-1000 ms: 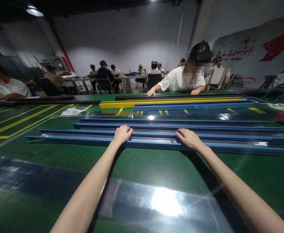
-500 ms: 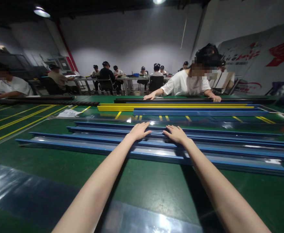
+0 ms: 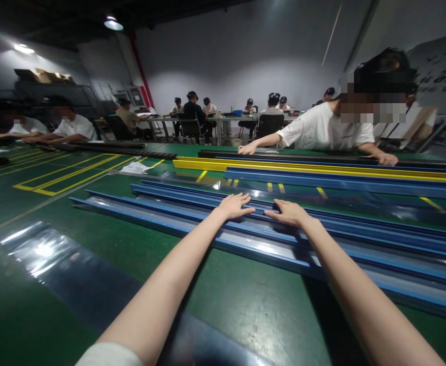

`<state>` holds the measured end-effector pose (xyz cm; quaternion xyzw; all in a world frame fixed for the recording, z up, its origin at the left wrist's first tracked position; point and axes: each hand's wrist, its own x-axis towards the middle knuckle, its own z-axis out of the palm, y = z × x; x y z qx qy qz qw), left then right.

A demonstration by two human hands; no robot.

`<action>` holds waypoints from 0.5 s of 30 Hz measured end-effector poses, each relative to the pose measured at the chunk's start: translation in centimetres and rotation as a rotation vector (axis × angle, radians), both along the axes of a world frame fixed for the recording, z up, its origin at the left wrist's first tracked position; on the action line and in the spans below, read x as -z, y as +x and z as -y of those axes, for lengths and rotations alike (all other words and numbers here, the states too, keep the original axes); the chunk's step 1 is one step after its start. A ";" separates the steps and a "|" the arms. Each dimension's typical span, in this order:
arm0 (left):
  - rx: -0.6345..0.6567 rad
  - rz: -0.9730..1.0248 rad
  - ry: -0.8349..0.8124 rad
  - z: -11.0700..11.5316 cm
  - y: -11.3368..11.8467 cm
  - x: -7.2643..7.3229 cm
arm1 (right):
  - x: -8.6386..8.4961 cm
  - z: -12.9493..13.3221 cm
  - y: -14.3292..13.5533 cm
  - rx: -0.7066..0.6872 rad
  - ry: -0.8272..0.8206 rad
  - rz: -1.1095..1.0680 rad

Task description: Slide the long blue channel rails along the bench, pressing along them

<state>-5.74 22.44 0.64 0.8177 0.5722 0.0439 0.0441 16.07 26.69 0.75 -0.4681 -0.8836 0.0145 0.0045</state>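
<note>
Several long blue channel strips lie side by side across the green table. My left hand rests on the farther strips with its fingers spread. Close to its right, my right hand lies palm down on the same strips, fingers apart. The two hands do not touch, and neither is closed round anything. A clear film lies flat on the table nearer to me, partly hidden by my left forearm.
Beyond the blue strips lie a yellow strip, another blue strip and black strips. A co-worker leans over the table's far side. White paper lies at the left. Other people sit behind.
The view has turned to the left, so the strips run more slantwise. My hands remain on the blue strips and have come slightly closer together.
</note>
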 end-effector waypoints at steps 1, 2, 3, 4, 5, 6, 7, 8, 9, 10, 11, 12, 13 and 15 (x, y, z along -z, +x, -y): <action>-0.002 -0.019 -0.002 -0.3 0.1 -0.2 | 0.0 -0.2 0.0 0.018 0.001 0.008; -0.004 -0.042 -0.002 -0.7 0.3 -0.4 | 0.1 -0.3 0.0 0.040 0.003 0.017; -0.025 -0.067 -0.002 -1.0 0.4 -0.6 | 0.0 -0.4 -0.1 0.058 0.010 0.024; -0.051 -0.096 -0.018 -1.3 0.5 -0.7 | 0.0 -0.4 -0.1 0.069 0.022 0.027; -0.065 -0.119 -0.029 -1.6 0.6 -0.9 | 0.0 -0.5 -0.1 0.068 0.037 0.027; -0.068 -0.137 -0.035 -1.9 0.6 -0.9 | -0.1 -0.5 -0.1 0.060 0.053 0.027; -0.066 -0.146 -0.037 -2.1 0.6 -1.0 | -0.2 -0.6 -0.1 0.050 0.065 0.029; -0.061 -0.150 -0.033 -2.3 0.6 -1.0 | -0.2 -0.6 -0.1 0.040 0.073 0.035; -0.056 -0.149 -0.024 -2.4 0.5 -0.9 | -0.3 -0.6 -0.1 0.033 0.077 0.043; -0.052 -0.148 -0.014 -2.4 0.5 -0.8 | -0.3 -0.5 0.0 0.028 0.080 0.053; -0.047 -0.149 -0.002 -2.4 0.4 -0.8 | -0.4 -0.5 0.0 0.023 0.088 0.061; -0.039 -0.153 0.017 -2.4 0.4 -0.8 | -0.5 -0.4 0.1 0.019 0.101 0.067; -0.030 -0.159 0.042 -2.4 0.4 -0.8 | -0.6 -0.4 0.1 0.013 0.122 0.071; -0.007 -0.178 0.114 -2.3 0.5 -1.4 | -1.1 -0.3 0.3 0.002 0.181 0.071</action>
